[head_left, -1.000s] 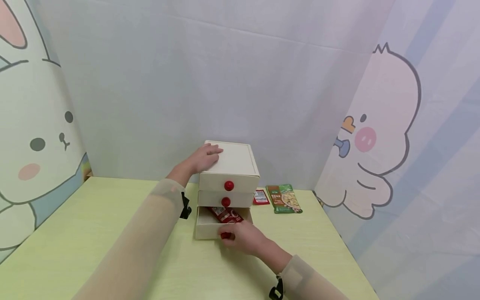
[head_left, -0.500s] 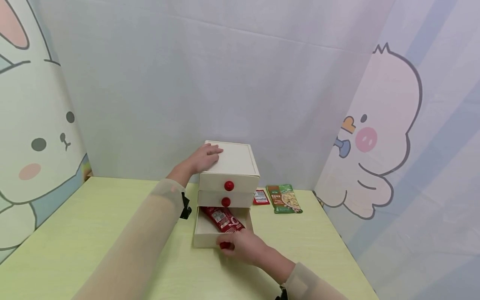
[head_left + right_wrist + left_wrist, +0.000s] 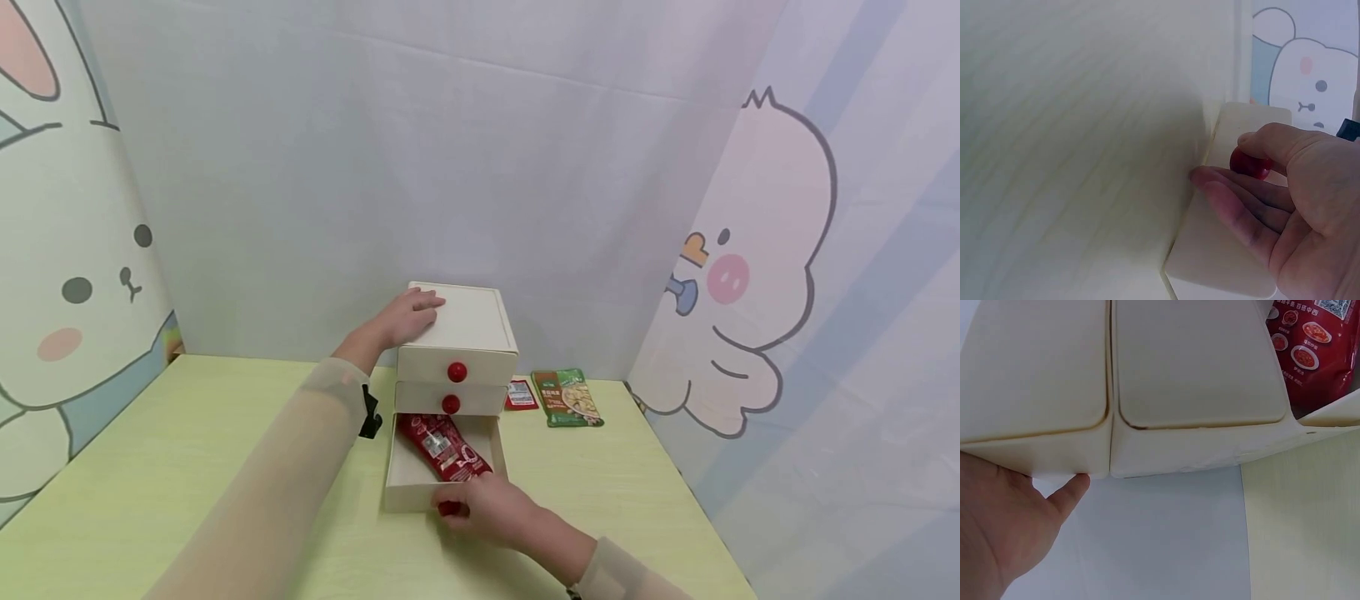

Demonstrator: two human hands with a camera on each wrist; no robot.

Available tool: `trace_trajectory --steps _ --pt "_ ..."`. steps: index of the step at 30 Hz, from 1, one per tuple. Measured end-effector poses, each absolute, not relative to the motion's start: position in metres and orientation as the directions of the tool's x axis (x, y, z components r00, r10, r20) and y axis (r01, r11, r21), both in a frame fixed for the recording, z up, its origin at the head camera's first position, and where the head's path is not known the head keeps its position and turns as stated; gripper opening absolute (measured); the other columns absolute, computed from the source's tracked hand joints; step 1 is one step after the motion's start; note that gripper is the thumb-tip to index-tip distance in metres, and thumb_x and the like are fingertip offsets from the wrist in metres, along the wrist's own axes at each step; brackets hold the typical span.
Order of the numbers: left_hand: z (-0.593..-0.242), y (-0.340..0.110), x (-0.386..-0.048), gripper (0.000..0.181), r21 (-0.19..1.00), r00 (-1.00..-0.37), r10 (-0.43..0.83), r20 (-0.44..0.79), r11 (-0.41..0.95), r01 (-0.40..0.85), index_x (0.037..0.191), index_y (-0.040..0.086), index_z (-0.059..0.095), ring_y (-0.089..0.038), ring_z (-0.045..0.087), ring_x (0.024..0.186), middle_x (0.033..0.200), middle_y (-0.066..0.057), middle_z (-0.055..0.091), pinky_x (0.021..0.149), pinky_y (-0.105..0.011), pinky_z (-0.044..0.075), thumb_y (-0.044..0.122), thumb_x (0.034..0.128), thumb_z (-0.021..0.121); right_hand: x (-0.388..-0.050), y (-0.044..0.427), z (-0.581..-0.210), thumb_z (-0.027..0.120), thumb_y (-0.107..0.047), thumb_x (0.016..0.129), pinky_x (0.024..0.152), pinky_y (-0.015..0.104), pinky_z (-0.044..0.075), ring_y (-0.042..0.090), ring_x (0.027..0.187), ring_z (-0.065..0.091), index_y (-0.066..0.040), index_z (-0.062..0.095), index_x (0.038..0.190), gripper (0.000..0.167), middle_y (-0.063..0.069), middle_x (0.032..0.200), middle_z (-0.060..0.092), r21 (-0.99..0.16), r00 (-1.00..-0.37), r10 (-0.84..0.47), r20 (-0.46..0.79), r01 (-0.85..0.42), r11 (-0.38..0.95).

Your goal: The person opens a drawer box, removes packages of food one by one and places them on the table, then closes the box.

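Note:
A small cream drawer unit (image 3: 468,321) with three drawers stands on the table. My left hand (image 3: 397,321) rests on its top left edge, fingers laid over the top; in the left wrist view the thumb (image 3: 1072,495) lies against the side. The bottom drawer (image 3: 408,499) is pulled out, and my right hand (image 3: 491,506) grips its red knob (image 3: 1250,164) between thumb and fingers. Inside that drawer lies a dark red food packet (image 3: 444,450), slanted, its near end partly behind the right hand. The upper two drawers are closed, each with a red knob (image 3: 457,372).
Right of the unit a green and brown food pouch (image 3: 567,398) lies flat on the light yellow-green table (image 3: 225,467). Beside it is a small red and white packet (image 3: 521,395), partly hidden by the unit. A pale curtain (image 3: 480,150) hangs behind.
My right hand has drawn the bottom drawer further out toward me, and more of the red packet inside now shows. The left hand has stayed on top of the unit.

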State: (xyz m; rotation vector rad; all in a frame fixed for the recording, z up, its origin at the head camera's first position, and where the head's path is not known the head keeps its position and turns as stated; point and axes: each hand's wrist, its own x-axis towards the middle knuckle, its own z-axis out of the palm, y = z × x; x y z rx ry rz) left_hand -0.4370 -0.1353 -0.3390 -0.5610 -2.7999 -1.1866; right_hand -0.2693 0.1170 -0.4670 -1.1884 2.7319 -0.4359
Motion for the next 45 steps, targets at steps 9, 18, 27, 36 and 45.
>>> trace_trajectory --steps 9,18,27,36,45 --pt "-0.341 -0.136 -0.44 0.059 0.676 -0.928 0.32 0.19 0.643 0.36 0.166 0.011 0.049 -0.036 0.003 0.174 0.183 -0.012 0.027 0.139 -0.063 0.005 0.031 0.1124 0.036 -0.262 0.119 -0.471 0.08 -0.018 0.101 0.07 0.011 0.047 -0.005 0.074 0.054 -0.029 0.08 0.113 0.017 -0.018 0.088 0.068 -0.298 -0.654 -0.757 0.019 -0.726 0.62" --pt "-0.342 -0.137 -0.441 0.059 0.674 -0.93 0.316 0.187 0.648 0.355 0.166 0.011 0.049 -0.037 0.003 0.174 0.183 -0.012 0.027 0.139 -0.063 0.005 0.032 0.1126 0.036 -0.253 0.12 -0.471 0.08 -0.02 0.102 0.069 0.011 0.048 -0.005 0.074 0.054 -0.031 0.079 0.113 0.016 -0.02 0.088 0.065 -0.333 -0.672 -0.74 -0.018 -0.694 0.639" --pt "-0.343 -0.136 -0.442 0.057 0.677 -0.931 0.313 0.189 0.645 0.355 0.166 0.012 0.05 -0.035 0.004 0.174 0.183 -0.011 0.028 0.139 -0.063 0.006 0.031 0.1133 0.038 -0.249 0.122 -0.474 0.08 -0.016 0.101 0.066 0.008 0.046 -0.008 0.071 0.052 -0.028 0.079 0.112 0.016 -0.02 0.087 0.065 -0.322 -0.648 -0.761 0.031 -0.728 0.606" --pt "-0.345 -0.136 -0.444 0.059 0.672 -0.932 0.308 0.188 0.652 0.351 0.167 0.013 0.049 -0.035 0.002 0.174 0.183 -0.01 0.027 0.139 -0.064 0.005 0.032 0.1126 0.036 -0.247 0.123 -0.475 0.08 -0.016 0.101 0.068 0.006 0.047 -0.01 0.073 0.053 -0.026 0.079 0.114 0.017 -0.019 0.092 0.069 -0.332 -0.632 -0.774 0.049 -0.741 0.584" --pt "-0.344 -0.137 -0.443 0.058 0.68 -0.934 0.304 0.185 0.647 0.345 0.167 0.013 0.049 -0.035 0.003 0.174 0.183 -0.01 0.028 0.139 -0.064 0.006 0.031 0.1131 0.037 -0.248 0.123 -0.473 0.079 -0.016 0.101 0.067 0.006 0.046 -0.01 0.071 0.052 -0.026 0.079 0.115 0.017 -0.02 0.091 0.069 -0.323 -0.619 -0.784 0.054 -0.754 0.572"
